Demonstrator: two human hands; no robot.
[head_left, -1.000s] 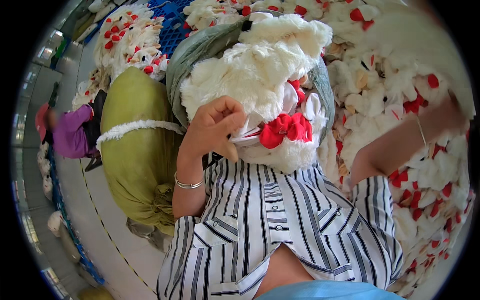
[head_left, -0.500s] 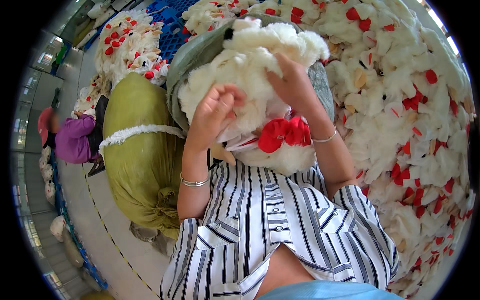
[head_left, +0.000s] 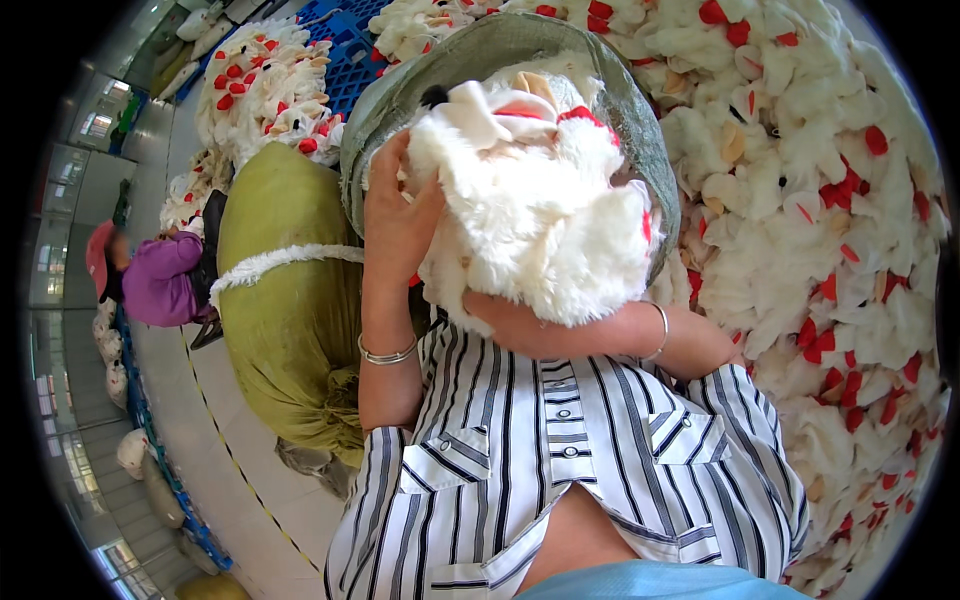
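A white plush toy skin, limp and fluffy with pale flaps and red patches, is bunched up before my chest. It lies over the mouth of a grey-green woven sack. My left hand grips its left side, with the fingers partly sunk in the fur. Across the front comes my right forearm, bent inward under the lower edge of the plush. Only part of my right hand shows there; its fingers are hidden by the fur. A dark tuft sticks up at the upper left of the plush.
A tied olive-green sack stands left of me. White plush skins with red pieces are heaped along the right, and another heap lies at the far left by a blue pallet. A person in purple sits at left.
My right hand has swung down and inward, under the plush. My left hand has moved up and left onto its side. The plush has turned, its pale flaps now at the top.
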